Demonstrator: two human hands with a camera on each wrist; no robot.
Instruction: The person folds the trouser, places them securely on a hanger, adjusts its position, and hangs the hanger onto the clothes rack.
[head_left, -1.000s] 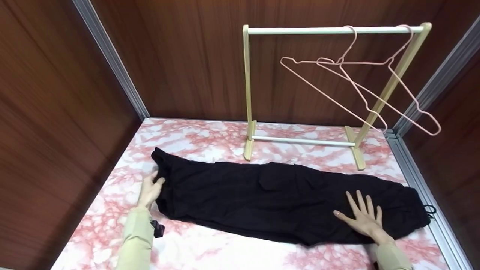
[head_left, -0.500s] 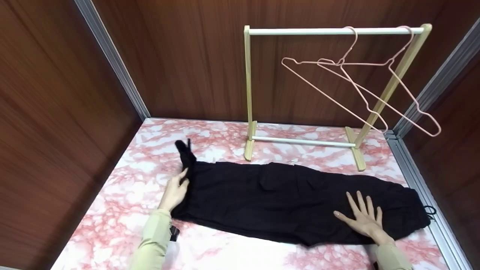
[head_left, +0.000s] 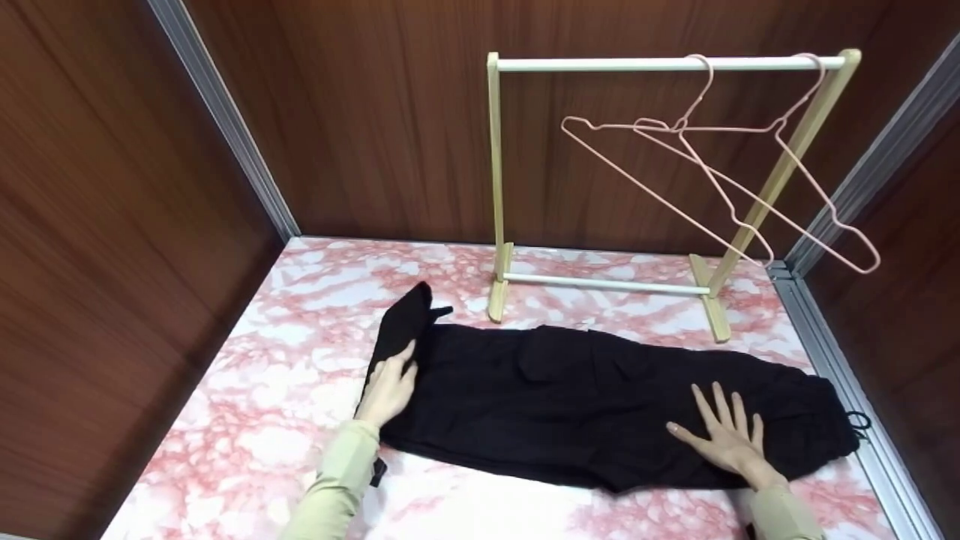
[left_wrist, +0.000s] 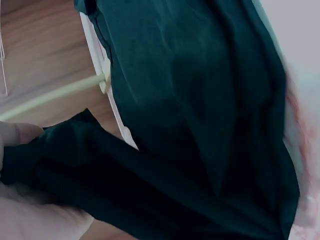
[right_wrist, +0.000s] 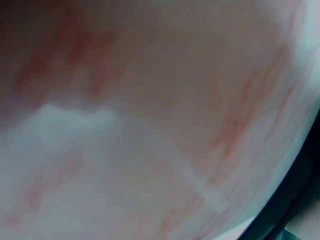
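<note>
A pair of black trousers (head_left: pixel 517 405) lies lengthwise across the table, the gathered waist with a looped drawstring at the right end. My left hand (head_left: pixel 390 386) grips the leg hems at the left end and holds them lifted and folded inward; the left wrist view shows the cloth (left_wrist: pixel 75 150) pinched between thumb and fingers. Toward the waist my right hand (head_left: pixel 727 439) rests flat on the trousers with its fingers spread. In the right wrist view only the tabletop and a dark strip of cloth show clearly.
Behind the trousers stands a small wooden rack (head_left: pixel 495 187) with a white rail. Two pink hangers (head_left: pixel 682 131) hang from its right half. Brown wood-grain panels with metal corner strips enclose the pink-and-white marbled table (head_left: pixel 255 375) at the back and sides.
My left hand has carried the hem end to the right, and the cloth there has lifted and folded over. The right hand has stayed in place on the trousers.
</note>
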